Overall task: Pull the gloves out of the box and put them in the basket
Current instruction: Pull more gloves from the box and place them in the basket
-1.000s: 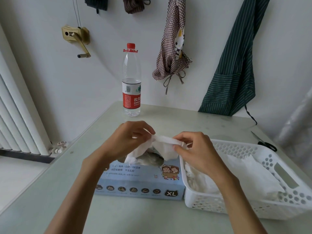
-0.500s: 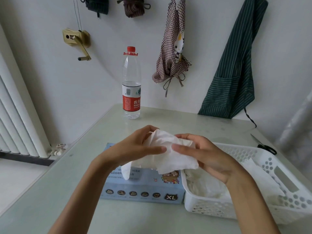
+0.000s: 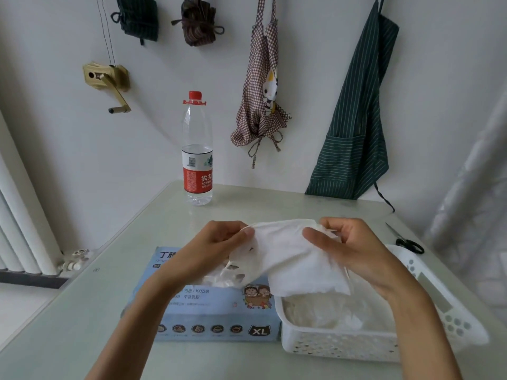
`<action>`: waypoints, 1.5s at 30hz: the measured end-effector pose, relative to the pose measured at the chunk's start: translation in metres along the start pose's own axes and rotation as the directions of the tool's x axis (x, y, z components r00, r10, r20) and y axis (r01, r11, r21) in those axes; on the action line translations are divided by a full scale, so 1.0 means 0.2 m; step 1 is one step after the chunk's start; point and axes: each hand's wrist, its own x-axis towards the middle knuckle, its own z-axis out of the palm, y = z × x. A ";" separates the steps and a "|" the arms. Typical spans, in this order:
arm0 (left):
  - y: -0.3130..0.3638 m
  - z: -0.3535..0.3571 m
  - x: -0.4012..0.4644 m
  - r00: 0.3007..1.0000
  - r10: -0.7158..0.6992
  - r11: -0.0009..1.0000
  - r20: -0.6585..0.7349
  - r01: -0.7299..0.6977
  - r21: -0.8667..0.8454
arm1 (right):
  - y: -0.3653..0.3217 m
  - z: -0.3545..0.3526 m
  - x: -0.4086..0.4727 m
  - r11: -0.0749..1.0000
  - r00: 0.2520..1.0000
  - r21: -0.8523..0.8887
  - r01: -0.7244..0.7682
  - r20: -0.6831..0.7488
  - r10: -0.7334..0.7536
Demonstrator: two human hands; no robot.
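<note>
Tabletop (image 3: 82, 311): box (image 3: 219, 311) opening (glove-hidden (image 3: 288, 259))

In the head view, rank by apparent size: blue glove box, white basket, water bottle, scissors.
Largest to smallest:
white perforated plastic basket and blue cardboard glove box, too close to rank;
clear plastic water bottle;
black-handled scissors.

table (image 3: 90, 319), box (image 3: 216, 314), basket (image 3: 340, 348), bottle (image 3: 197, 160), scissors (image 3: 406, 241)

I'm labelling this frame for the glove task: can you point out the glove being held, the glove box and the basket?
glove (image 3: 290, 259), head view, middle of the white sheet between the hands.
glove box (image 3: 219, 311), head view, blue front face.
basket (image 3: 337, 345), head view, perforated front wall.
</note>
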 end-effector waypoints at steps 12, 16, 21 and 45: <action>0.20 0.21 0.14 0.985 -0.060 0.989 -0.162 0.037 -0.140 | -0.14 -0.20 0.02 0.888 0.786 -0.453 0.080 -0.519 -0.336; 0.32 0.26 0.15 0.983 -0.033 0.982 -0.182 -0.002 -0.190 | -0.17 -0.21 0.05 0.910 0.605 -0.411 0.057 -0.711 -0.359; 0.38 0.29 0.09 0.920 0.072 0.982 -0.386 -0.133 -0.135 | -0.18 -0.20 0.00 0.797 0.513 -0.602 0.046 -0.671 -0.536; -0.08 0.66 0.49 0.949 0.261 0.185 0.180 -0.232 0.955 | 0.54 -0.38 -0.04 0.205 0.941 -0.927 -0.315 -0.333 -0.060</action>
